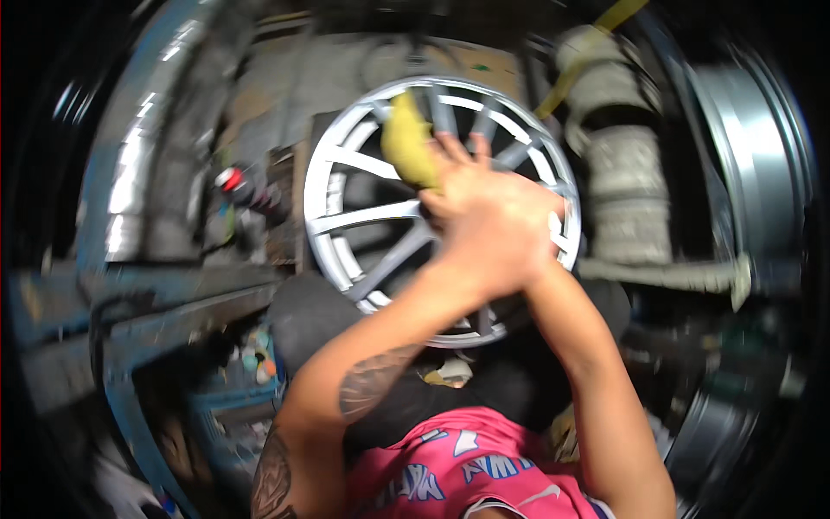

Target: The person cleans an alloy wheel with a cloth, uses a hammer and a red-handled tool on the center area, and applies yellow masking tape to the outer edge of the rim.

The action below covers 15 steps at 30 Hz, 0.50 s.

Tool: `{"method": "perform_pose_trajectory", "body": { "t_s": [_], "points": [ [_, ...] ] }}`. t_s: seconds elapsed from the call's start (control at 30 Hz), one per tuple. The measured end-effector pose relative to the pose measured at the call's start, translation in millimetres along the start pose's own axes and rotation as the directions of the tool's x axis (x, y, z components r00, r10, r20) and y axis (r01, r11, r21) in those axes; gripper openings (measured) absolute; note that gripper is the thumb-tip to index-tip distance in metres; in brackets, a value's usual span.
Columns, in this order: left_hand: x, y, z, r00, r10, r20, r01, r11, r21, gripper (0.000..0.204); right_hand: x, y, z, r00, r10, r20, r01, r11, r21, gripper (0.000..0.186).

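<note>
Yellow cloth (pixel 406 143) bunches in my right hand (pixel 467 183), seemingly so it lies against the spokes (pixel 367 216), while my left hand (pixel 532 225) crosses rightward, grip too blurred to tell, above the silver wheel (pixel 398 257) face-up beneath both, perhaps steadied by my knees (pixel 303 324).

The wheel rim (pixel 379 213) lies between a bottle (pixel 252 194) at left and cylinders (pixel 629 173) at right.

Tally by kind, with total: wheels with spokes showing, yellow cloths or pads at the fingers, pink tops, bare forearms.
Spoked wheel: 1
Yellow cloth or pad: 1
Pink top: 1
Bare forearms, left forearm and right forearm: 2
Total: 5
</note>
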State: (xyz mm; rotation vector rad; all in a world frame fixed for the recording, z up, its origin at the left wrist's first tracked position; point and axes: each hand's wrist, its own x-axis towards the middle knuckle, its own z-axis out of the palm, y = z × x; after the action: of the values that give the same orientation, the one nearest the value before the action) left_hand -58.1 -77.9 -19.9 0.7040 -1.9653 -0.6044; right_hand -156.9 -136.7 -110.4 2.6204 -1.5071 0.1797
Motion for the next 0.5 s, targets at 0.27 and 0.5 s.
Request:
{"method": "perform_pose_trajectory", "body": {
  "t_s": [0.27, 0.5],
  "points": [
    [-2, 41, -11, 0.637, -0.280, 0.718, 0.518, 0.846, -0.129, 0.050, -214, -67, -127, 0.784, 0.531, 0.322, -0.484, 0.199, 0.852, 0.044],
    [-103, 142, 63, -0.298, 0.247, 0.922, 0.351, 0.927, -0.135, 0.042, -486, -99, -180, 0.538, 0.332, 0.775, -0.705, -0.327, 0.629, 0.051]
  ]
}}
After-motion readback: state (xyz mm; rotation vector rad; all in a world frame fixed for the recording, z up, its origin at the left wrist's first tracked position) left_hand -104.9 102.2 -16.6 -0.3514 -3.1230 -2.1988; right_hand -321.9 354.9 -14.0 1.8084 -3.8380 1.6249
